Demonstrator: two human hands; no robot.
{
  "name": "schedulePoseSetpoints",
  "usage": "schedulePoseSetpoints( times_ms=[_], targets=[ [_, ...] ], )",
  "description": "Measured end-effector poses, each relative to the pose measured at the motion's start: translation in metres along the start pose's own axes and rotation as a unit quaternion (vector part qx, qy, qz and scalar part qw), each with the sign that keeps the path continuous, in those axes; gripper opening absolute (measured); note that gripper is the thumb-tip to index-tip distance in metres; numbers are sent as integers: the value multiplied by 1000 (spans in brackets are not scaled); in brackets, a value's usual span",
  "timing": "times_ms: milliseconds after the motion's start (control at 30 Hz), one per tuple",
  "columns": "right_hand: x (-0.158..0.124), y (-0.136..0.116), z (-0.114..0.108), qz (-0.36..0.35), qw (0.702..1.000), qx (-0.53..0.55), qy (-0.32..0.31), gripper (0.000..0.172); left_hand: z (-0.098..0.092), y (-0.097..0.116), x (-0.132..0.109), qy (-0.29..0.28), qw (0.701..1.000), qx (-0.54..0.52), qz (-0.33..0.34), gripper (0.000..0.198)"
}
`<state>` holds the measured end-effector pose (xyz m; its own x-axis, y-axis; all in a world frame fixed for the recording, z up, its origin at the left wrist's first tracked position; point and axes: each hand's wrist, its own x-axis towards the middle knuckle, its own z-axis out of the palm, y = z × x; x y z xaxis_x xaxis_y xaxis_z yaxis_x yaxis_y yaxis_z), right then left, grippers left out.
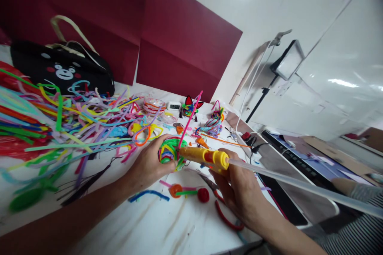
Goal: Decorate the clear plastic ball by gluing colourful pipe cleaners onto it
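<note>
In the middle of the head view my left hand (152, 161) is closed around a multicoloured ball of pipe cleaners (169, 151). A pink pipe cleaner (191, 117) stands up from the ball at a slant. My right hand (236, 179) grips a yellow hot glue gun (206, 156), its nozzle end at the ball's right side. A long clear glue stick (293, 183) sticks out of the gun's rear. Scissors with red handles (226, 219) lie on the table under my right hand, partly hidden by it.
Loose pipe cleaners (98, 119) cover the table's left side, before a black bag (62, 69). Finished colourful figures (189, 107) and a small white clock (173, 106) stand at the back. A lamp (289, 59) rises at right. Another person's striped sleeve (359, 227) shows at lower right.
</note>
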<state>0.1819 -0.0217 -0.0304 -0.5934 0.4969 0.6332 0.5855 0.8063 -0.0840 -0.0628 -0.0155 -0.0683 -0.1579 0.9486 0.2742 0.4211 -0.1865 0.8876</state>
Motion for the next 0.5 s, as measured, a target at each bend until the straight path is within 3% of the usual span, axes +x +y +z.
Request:
schedulePoseSetpoints(
  times_ms=[333,433,500],
  targets=[
    [-1,-4,-6,3,1000,23,-8,22,-2,2,-1,-6,1000,0,5,65],
    [-4,-3,-10,46,996,77,-6,10,-4,3,-1,-3,1000,-7,10,64],
    [-5,2,-12,106,986,128,-2,11,-4,3,0,6,1000,0,16,63]
  ],
)
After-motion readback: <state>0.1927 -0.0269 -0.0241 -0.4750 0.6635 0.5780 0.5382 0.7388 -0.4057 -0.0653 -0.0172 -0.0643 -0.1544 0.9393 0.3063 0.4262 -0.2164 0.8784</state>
